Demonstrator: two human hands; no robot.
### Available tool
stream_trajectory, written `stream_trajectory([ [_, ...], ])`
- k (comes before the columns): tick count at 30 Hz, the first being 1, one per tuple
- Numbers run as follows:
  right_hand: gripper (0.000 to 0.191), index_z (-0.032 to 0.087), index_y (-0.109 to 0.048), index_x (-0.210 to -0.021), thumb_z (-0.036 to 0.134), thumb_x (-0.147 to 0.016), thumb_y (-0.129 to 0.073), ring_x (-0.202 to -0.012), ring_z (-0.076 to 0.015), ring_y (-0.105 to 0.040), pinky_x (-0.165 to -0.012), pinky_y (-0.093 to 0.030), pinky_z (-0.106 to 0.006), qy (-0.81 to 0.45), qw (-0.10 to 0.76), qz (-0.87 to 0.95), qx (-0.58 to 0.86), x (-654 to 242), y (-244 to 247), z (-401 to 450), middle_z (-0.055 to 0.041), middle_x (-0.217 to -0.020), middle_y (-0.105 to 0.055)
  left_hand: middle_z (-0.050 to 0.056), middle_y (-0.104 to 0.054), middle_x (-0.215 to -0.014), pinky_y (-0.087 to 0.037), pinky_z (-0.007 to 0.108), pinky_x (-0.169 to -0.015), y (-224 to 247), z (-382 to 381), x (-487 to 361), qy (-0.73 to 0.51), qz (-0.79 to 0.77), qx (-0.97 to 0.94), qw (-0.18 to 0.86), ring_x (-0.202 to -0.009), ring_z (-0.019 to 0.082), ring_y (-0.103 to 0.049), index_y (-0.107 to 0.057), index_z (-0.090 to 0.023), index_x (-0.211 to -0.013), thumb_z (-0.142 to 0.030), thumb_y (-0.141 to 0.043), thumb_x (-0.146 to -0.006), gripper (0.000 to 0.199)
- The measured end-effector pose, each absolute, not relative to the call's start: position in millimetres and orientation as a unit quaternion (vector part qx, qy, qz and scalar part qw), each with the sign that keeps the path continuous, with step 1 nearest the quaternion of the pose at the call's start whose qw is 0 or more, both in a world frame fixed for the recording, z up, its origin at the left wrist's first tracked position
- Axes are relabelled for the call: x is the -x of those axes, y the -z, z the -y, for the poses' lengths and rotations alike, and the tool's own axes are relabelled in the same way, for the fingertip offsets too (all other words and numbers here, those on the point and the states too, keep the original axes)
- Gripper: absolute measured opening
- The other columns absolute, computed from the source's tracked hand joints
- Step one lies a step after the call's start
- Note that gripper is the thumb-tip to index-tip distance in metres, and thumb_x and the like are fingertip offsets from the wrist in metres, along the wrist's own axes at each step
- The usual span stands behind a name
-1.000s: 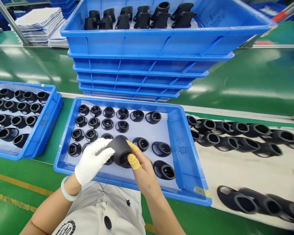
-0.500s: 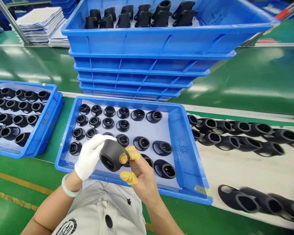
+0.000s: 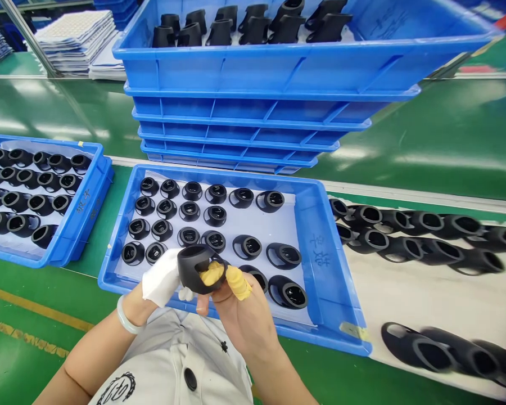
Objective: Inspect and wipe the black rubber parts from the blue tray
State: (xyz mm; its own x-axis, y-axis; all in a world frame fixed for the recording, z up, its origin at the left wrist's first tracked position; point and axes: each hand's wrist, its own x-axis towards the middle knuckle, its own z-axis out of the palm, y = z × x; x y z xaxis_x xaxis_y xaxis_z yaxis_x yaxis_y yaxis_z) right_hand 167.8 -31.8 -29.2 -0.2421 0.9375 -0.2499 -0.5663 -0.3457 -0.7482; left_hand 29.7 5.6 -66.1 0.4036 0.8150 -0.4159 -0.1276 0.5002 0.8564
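Observation:
A black hollow plastic housing [image 3: 189,274] is held between my two hands, just above the near part of a blue tray [image 3: 326,264]. My left hand [image 3: 161,279], in a white glove, grips its left side; most of those fingers are hidden behind it. Yellow finger cots cover some fingers of my right hand [image 3: 247,309]. One yellow-covered finger shows through the side opening of the housing, and another lies at its right edge. Rows of similar black housings [image 3: 247,246] stand on white paper in the tray.
Stacked blue trays [image 3: 253,73] rise behind the work, the top one holding more black housings [image 3: 253,29]. Another filled tray [image 3: 67,247] sits at left. On the right, housings [image 3: 409,247] lie in rows on a pale sheet [image 3: 375,292]. Paper sheets [image 3: 73,42] are piled at the back left.
The housing has been turned in my hands, so its side opening now faces me. My right finger has moved into that opening. The view has shifted slightly.

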Motion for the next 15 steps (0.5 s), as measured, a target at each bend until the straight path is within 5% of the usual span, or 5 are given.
stream_trajectory([
  [5, 0.039, 0.017, -0.063, -0.067, 0.054, -0.078, -0.065, -0.035, -0.0099, -0.045, -0.038, -0.038, -0.022, -0.793, 0.48, 0.148, 0.344, -172, 34, 28, -0.0007, -0.047, -0.059, 0.001, -0.048, -0.037, -0.032, 0.023, -0.039, 53, -10, -29, -0.288, -0.414, -0.37, 0.78, -0.036, 0.011, -0.044, -0.053, -0.016, -0.047, -0.039, -0.056, -0.079, 0.039],
  [10, 0.022, 0.017, -0.058, -0.063, 0.032, -0.074, -0.069, -0.034, -0.0046, -0.035, -0.034, -0.032, -0.018, -0.811, 0.486, 0.03, 0.323, -174, 46, 22, 0.002, -0.06, -0.06, -0.002, -0.053, -0.047, -0.024, 0.02, -0.034, 34, -16, -36, -0.334, -0.435, -0.18, 0.816, -0.031, 0.006, -0.038, -0.055, -0.015, -0.062, -0.043, -0.062, -0.075, 0.032],
  [15, 0.014, 0.016, -0.057, -0.064, 0.023, -0.075, -0.062, -0.036, -0.0045, -0.031, -0.035, -0.032, -0.017, -0.828, 0.467, 0.004, 0.31, -165, 60, 23, 0.0035, -0.054, -0.05, 0.001, -0.052, -0.04, -0.034, 0.021, -0.043, 32, -16, -38, -0.361, -0.421, -0.257, 0.791, -0.035, 0.008, -0.044, -0.059, -0.012, -0.062, -0.044, -0.057, -0.081, 0.038],
])
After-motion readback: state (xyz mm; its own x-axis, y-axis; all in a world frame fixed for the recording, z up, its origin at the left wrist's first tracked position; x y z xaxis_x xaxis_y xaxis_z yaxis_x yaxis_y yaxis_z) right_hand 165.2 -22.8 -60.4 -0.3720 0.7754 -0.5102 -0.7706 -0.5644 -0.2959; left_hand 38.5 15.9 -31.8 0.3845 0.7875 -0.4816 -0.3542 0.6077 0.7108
